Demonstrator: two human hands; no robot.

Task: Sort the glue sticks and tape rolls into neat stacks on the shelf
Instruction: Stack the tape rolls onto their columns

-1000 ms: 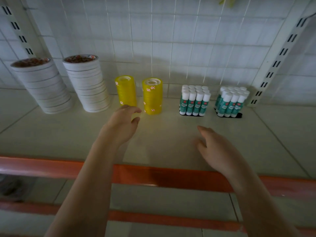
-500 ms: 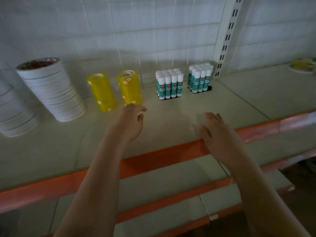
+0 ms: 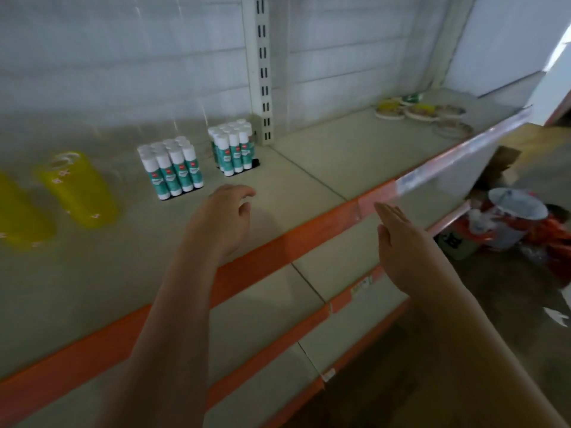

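Two blocks of upright glue sticks stand on the shelf (image 3: 309,156), one block (image 3: 171,168) nearer and one (image 3: 231,151) against the slotted upright. Left of them are two yellow tape stacks, one (image 3: 77,189) whole and one (image 3: 18,214) cut by the frame's edge. Several loose tape rolls (image 3: 420,114) lie flat far along the shelf to the right. My left hand (image 3: 225,217) hovers empty over the shelf, in front of the glue sticks, fingers loosely curled. My right hand (image 3: 401,245) is flat and empty, out past the orange shelf edge.
An orange front rail (image 3: 278,251) edges the shelf, with lower shelves (image 3: 262,307) beneath it. A white slotted upright (image 3: 262,72) divides the back wall. On the floor to the right sit a cardboard box (image 3: 500,168) and a bucket of packaged goods (image 3: 506,223).
The view has swung right: the white tape stacks have left the frame and the loose rolls at the far right have come into view. Both hands have drifted right, still empty.
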